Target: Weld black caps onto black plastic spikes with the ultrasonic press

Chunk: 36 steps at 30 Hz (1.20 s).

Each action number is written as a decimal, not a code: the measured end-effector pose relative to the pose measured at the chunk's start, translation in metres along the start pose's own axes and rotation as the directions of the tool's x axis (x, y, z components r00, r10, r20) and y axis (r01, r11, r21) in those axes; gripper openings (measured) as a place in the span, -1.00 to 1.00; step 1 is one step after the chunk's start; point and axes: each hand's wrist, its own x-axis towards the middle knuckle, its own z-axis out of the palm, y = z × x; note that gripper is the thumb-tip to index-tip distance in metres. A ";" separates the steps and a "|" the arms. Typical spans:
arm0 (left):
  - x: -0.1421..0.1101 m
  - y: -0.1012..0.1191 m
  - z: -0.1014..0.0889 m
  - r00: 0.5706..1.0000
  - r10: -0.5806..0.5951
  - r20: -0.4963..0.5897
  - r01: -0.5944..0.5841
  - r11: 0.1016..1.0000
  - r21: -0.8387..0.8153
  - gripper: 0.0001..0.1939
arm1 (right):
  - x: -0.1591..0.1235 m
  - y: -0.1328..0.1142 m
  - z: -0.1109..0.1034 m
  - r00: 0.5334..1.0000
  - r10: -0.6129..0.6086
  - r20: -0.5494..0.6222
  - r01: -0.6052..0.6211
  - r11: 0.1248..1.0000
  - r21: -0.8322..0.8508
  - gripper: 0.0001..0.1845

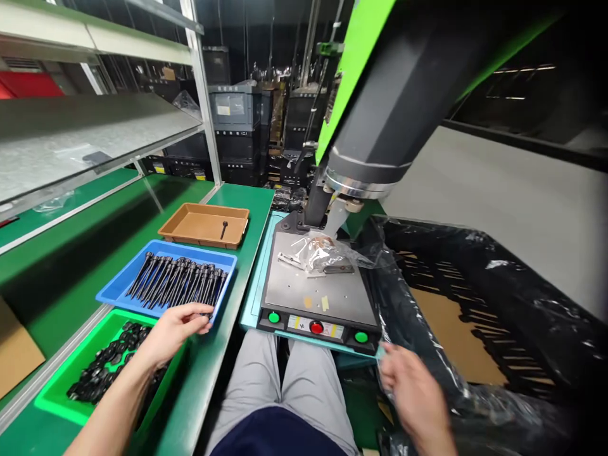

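My left hand is over the front right corner of a blue tray, its thumb and fingertips pinched together. A small dark bit shows at the fingertips, too hidden to name. Long black rods with thick heads lie side by side in the blue tray. Under my left forearm, a green bin holds many small black ring-like parts. My right hand is near the front right corner of the machine base, beside a plastic-lined box. Motion blurs its fingers.
A brown tray with a single black rod stands behind the blue one. Ahead is a machine plate with clear plastic wrap, green buttons and a red button. On the right, a lined box contains black parts and cardboard.
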 end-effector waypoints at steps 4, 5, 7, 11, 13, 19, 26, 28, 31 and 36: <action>0.028 0.012 0.046 0.988 -0.089 0.124 0.130 0.916 -0.380 -0.66 | -0.005 0.011 0.080 0.896 0.036 0.442 -0.076 0.994 0.073 -0.45; 0.033 0.014 0.055 0.980 -0.103 0.168 0.167 0.884 -0.436 -0.67 | -0.009 0.013 0.097 0.860 0.018 0.510 -0.067 0.995 0.077 -0.47; 0.041 0.018 0.070 0.967 -0.118 0.227 0.222 0.826 -0.518 -0.71 | -0.019 0.015 0.120 0.821 -0.024 0.570 -0.033 0.995 0.089 -0.53; 0.050 0.024 0.097 0.974 -0.107 0.202 0.215 0.731 -0.647 -0.79 | -0.028 0.020 0.132 0.809 -0.091 0.580 0.026 0.993 0.118 -0.59; 0.051 0.024 0.111 0.971 -0.099 0.220 0.222 0.720 -0.658 -0.78 | -0.028 0.021 0.131 0.810 -0.104 0.577 0.031 0.990 0.136 -0.60; 0.048 0.022 0.146 0.959 -0.060 0.279 0.230 0.738 -0.634 -0.72 | -0.019 0.019 0.127 0.825 -0.101 0.556 -0.017 0.979 0.204 -0.58; 0.047 0.019 0.157 0.978 -0.021 0.206 0.151 0.753 -0.640 -0.74 | -0.016 0.020 0.123 0.781 -0.010 0.624 -0.260 0.904 0.340 -0.53; 0.047 0.018 0.160 0.984 -0.005 0.177 0.117 0.771 -0.626 -0.75 | -0.017 0.019 0.123 0.770 0.008 0.638 -0.310 0.879 0.363 -0.54; 0.046 0.019 0.164 0.989 0.007 0.146 0.085 0.787 -0.612 -0.73 | -0.016 0.014 0.122 0.739 0.036 0.673 -0.398 0.829 0.393 -0.55; 0.048 0.022 0.170 0.993 0.019 0.117 0.055 0.801 -0.597 -0.69 | -0.012 0.002 0.113 0.623 0.109 0.774 -0.605 0.694 0.389 -0.57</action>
